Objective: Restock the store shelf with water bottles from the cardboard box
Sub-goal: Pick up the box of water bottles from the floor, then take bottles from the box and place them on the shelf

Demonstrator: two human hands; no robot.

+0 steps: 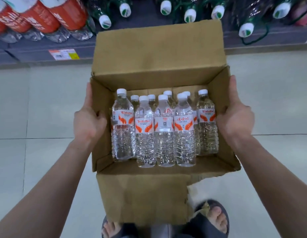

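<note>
Pale floor tiles (46, 109) run up to a low store shelf (29, 52) at the far side. Over them an open cardboard box (158, 78) is held, one flap spread far and one hanging near. Inside it, clear water bottles (164, 131) with white caps and orange-and-white labels stand packed in rows. The left hand (88, 124) grips the left wall and the right hand (235, 121) the right wall, thumbs stretched along the outside and fingers curled over the rim. Sandalled feet (212, 219) show below the near flap. On the shelf lie red-labelled bottles (46, 16) at far left, green bottles (189, 14) to their right, and a price tag (64, 54) on the edge.
</note>
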